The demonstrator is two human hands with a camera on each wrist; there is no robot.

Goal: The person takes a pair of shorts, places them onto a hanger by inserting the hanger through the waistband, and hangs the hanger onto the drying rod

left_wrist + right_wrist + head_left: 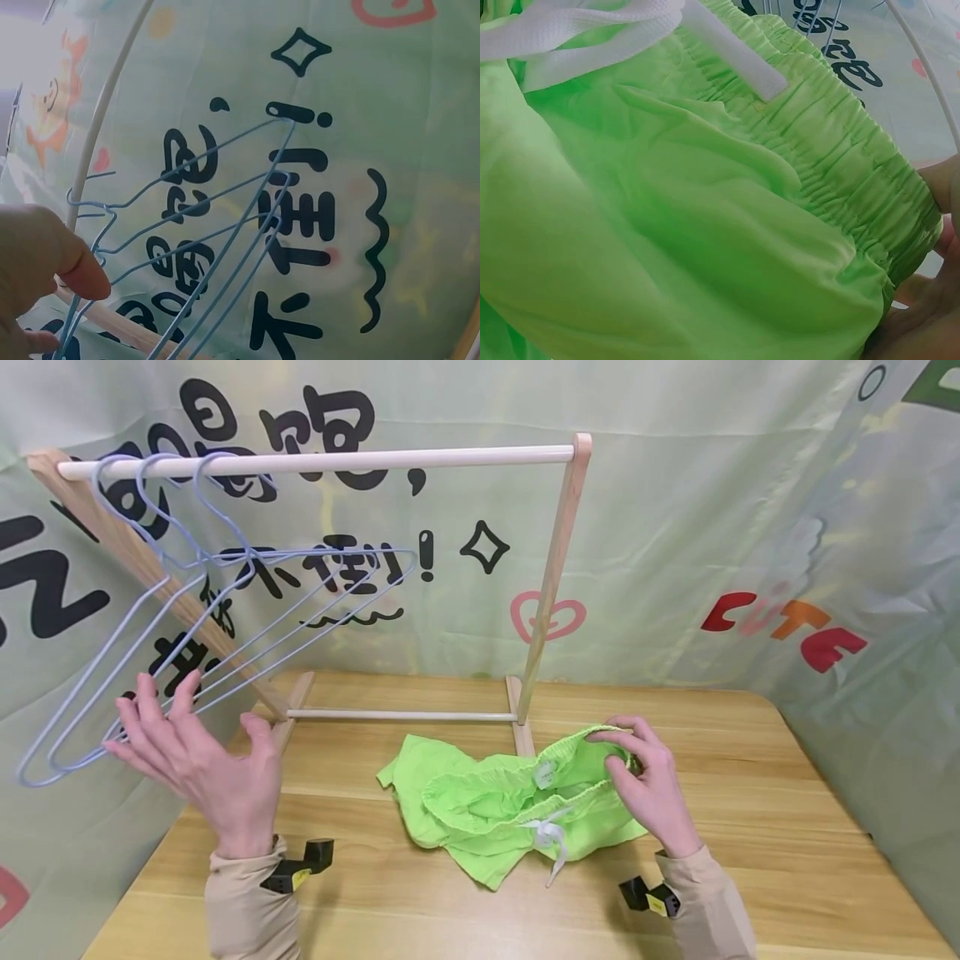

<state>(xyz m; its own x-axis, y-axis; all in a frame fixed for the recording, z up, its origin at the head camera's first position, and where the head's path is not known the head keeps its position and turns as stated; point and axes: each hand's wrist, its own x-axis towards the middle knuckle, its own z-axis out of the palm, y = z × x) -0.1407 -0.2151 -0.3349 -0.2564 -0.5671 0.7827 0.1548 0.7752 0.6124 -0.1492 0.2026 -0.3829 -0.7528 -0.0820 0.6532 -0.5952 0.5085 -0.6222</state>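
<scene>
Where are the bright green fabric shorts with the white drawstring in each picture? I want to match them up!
Head view: the bright green fabric shorts lie on the light wooden table, lower middle.
Left wrist view: not in it.
Right wrist view: they fill most of the picture.
Shared landmark: black lettering on the pale green backdrop, upper left, around the middle and top right, respectively.

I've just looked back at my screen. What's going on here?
A person is working at a wooden rack on a table. Their right hand holds the waistband of bright green shorts, which lie crumpled on the table with a white drawstring in front. The left hand is up by three blue hangers, its fingers spread; whether it touches them is hard to tell. All three hangers hang from the rod, with no clothes on them.
</scene>
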